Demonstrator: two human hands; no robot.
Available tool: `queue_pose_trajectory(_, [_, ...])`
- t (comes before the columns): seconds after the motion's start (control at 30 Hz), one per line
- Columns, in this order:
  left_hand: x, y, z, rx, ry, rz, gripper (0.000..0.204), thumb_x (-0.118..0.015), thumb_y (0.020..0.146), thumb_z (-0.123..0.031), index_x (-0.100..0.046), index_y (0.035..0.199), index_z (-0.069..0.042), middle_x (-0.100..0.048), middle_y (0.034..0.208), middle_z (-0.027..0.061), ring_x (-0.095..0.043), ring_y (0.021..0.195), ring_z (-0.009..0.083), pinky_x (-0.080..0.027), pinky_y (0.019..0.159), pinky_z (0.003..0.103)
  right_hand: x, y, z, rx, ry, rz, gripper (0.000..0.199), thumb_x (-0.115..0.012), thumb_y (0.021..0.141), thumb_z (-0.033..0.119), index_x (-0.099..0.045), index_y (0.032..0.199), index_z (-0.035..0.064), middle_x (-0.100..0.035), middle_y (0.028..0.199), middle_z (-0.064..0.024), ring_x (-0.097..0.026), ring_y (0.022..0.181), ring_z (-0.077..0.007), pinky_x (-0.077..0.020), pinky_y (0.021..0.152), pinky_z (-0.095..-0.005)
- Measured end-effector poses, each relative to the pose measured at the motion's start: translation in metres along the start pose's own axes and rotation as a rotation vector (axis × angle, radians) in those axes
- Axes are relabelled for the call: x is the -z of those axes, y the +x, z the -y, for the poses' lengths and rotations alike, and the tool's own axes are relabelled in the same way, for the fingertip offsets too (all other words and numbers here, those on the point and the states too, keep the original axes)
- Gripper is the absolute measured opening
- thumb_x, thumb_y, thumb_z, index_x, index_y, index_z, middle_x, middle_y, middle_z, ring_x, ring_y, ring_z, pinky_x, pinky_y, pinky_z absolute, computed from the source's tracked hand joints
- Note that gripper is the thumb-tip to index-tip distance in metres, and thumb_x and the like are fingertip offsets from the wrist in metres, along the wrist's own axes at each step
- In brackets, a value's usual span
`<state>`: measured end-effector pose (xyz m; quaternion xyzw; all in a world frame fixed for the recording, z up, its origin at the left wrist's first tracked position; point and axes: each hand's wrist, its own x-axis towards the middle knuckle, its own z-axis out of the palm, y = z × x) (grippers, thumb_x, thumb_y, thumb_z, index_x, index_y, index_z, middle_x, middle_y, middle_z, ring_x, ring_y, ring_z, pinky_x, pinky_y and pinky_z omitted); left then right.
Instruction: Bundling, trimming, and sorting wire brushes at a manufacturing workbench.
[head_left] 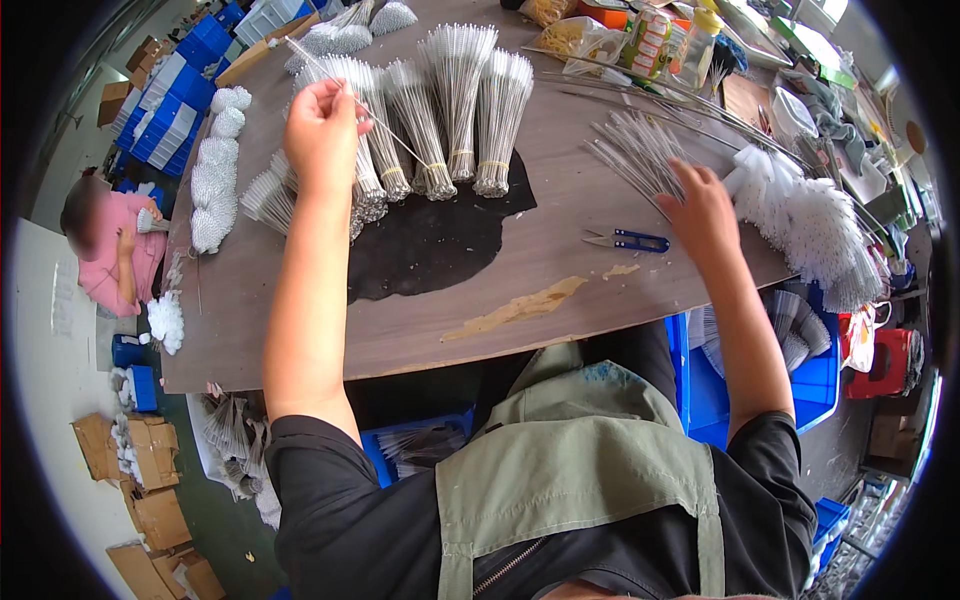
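Note:
My left hand (322,125) is raised over the far left of the table, its fingers pinched on a thin wire brush (312,62). The brush slants past several upright bundles of wire brushes (458,95) with pale bristle tops, some held by yellow bands. My right hand (704,212) rests at a loose spread of thin wire brushes (640,150), thumb and fingers apart and touching their near ends. Just left of this hand lies a pair of thread snips (628,240) with blue handles.
A black mat (430,245) lies under the bundles. White brush bunches (215,180) line the left edge; more (820,230) lie right. A blue crate (815,375) stands below the table. A bottle (697,48) and can are at the back. A person in pink (125,245) sits left.

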<state>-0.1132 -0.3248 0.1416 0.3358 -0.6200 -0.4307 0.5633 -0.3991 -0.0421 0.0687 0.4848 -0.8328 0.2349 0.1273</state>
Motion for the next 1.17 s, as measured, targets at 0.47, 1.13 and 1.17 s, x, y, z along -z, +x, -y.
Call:
queue_pose_trajectory(0.47, [-0.023,0.019,0.061,0.231,0.280,0.167,0.014,-0.064,0.084,-0.005,-0.058,0.096,0.001,-0.063,0.081,0.0067,-0.063,0.064,0.0106,-0.055,0.056,0.023,-0.066,0.000,0.138,0.411,0.486,0.226,0.017,-0.065,0.081,0.015,-0.066,0.096,0.0071,-0.063,0.088,-0.0111,-0.060,0.085,-0.0320,-0.0487,0.077,-0.0401])
queue_pose_trajectory(1.13, [-0.045,0.045,0.068,0.722,0.626,0.638,0.014,-0.062,0.085,-0.005,-0.053,0.094,0.001,-0.060,0.082,0.0135,-0.063,0.066,0.0230,-0.058,0.058,0.035,-0.112,0.006,0.195,0.486,0.248,0.019,0.037,-0.056,0.078,0.014,-0.054,0.113,0.0026,-0.053,0.095,-0.0062,-0.055,0.093,-0.0232,-0.0473,0.080,-0.0357])
queue_pose_trajectory(1.17, [-0.045,0.045,0.071,0.772,0.571,0.658,0.014,-0.062,0.086,-0.006,-0.053,0.095,0.000,-0.061,0.083,0.0150,-0.065,0.069,0.0243,-0.058,0.058,0.035,-0.112,0.004,0.197,0.466,0.267,0.041,0.039,-0.057,0.076,0.014,-0.054,0.113,0.0026,-0.053,0.096,-0.0065,-0.055,0.095,-0.0249,-0.0476,0.081,-0.0362])
